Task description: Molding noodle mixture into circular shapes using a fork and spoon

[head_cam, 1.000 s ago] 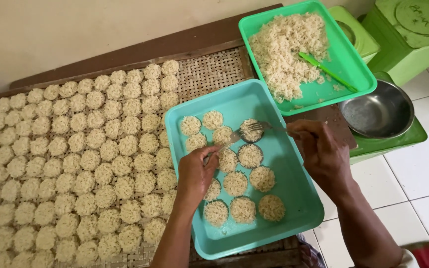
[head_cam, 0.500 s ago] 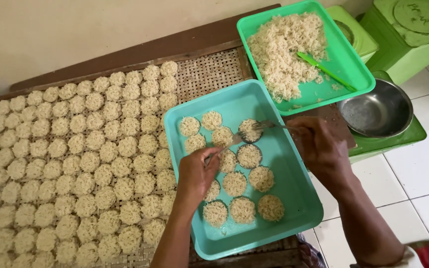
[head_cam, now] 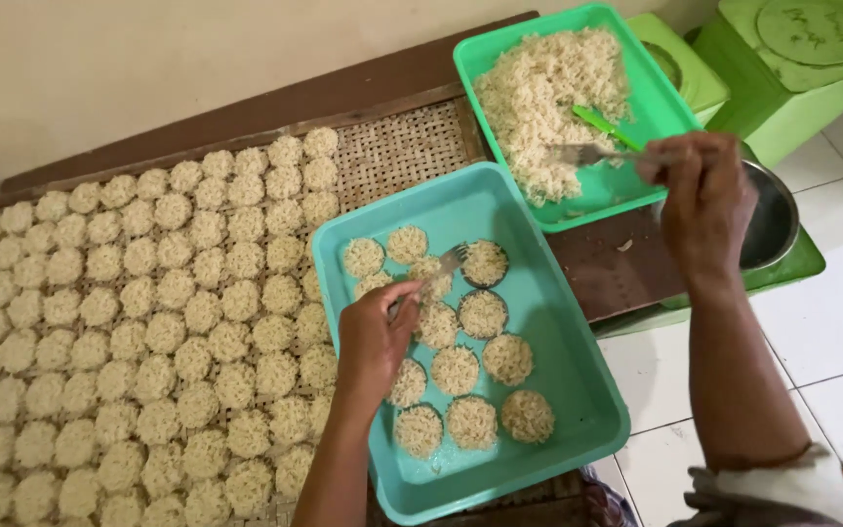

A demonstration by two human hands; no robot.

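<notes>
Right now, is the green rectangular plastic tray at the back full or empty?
Partly full: the green rectangular plastic tray holds a heap of loose pale noodles, while its right side and near corner show bare green bottom.

A single head-worn camera looks steeply down from above the person, close over the work. It takes in the mat (head_cam: 148, 312), the teal tray (head_cam: 558, 390) at centre and the green tray (head_cam: 675, 107) at top right, with floor tiles at lower right. It seems tilted slightly anticlockwise.

Bare forearms, left hand (head_cam: 375, 337), right hand (head_cam: 702, 195), pale rolled sleeve at right elbow
</notes>
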